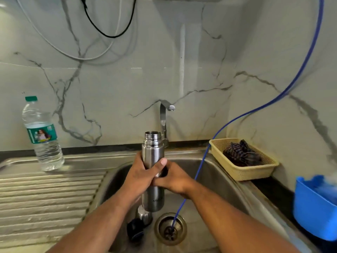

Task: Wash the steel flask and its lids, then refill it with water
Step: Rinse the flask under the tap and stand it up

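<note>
1. Grip: both hands on steel flask (152, 196). Left hand (140, 174) wrapped round mid-body, thumb laid across front. Right hand (174, 181) clamped on from right side, fingers curling toward back, tips hidden.
2. Flask upright, mouth open and uncapped, held above sink (116, 176) basin, just in front of tap (166, 114). Spout above mouth and a little right of it. No running water visible.
3. Below flask: steel cap (145, 215) and black inner lid (135, 228) lying on basin floor, just left of drain (180, 228). Blue hose (200, 165) passing close by right wrist and down into drain.
4. Further out: plastic water bottle (42, 139) standing on drainboard (45, 194), left. Yellow basket (255, 173) holding dark cloth (242, 154), right. Blue tub (313, 207) at far right edge.
5. Risks, as judged:
   - Smooth steel, probably slick once wet or soapy. Could slide through grip and drop onto lids.
   - Right forearm near hose. A snag could drag it out of drain.
   - Mouth not squarely under spout. Splash over rim likely if tap opened before aligning.
   - Lids close to drain. Could be knocked or washed about.
</note>
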A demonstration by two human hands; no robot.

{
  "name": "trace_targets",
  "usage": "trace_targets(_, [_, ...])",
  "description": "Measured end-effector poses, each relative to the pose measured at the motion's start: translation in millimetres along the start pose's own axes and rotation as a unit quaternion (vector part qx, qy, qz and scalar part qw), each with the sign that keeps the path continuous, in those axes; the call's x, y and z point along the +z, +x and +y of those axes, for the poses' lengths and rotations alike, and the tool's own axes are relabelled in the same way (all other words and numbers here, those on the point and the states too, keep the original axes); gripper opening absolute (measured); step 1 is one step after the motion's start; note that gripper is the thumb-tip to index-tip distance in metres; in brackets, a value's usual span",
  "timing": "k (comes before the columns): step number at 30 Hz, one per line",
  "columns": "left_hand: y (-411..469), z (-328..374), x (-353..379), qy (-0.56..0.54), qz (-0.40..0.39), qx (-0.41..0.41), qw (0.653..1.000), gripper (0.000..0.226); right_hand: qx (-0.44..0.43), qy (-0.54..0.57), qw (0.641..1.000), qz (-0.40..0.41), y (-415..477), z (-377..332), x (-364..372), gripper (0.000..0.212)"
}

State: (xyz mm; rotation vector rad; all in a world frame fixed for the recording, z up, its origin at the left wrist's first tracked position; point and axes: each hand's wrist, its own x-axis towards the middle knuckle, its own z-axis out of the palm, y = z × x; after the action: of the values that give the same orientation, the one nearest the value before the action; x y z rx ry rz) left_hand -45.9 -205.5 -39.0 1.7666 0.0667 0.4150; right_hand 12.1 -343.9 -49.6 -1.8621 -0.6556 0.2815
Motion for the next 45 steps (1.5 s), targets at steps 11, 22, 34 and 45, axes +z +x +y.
trace_targets(11, [127, 1, 18, 0.369, -0.018, 0.14, 0.919, 0.05, 0.128, -0.053, 0.984, 0.113, 24, 53, -22, 0.051])
trace_targets(22, [158, 0, 31, 0.637, -0.058, 0.286, 0.713, 0.072, 0.19, -0.016, 0.973, 0.129, 36, 64, -16, 0.085])
trace_targets(34, [148, -11, 33, 0.599, -0.037, 0.253, 0.759, 0.084, 0.194, -0.016, 0.973, 0.124, 31, 60, -17, 0.074])
trace_targets(45, [150, -18, 35, 0.597, -0.031, 0.234, 0.767, 0.085, 0.191, 0.0, 0.975, 0.112, 29, 55, -20, 0.06])
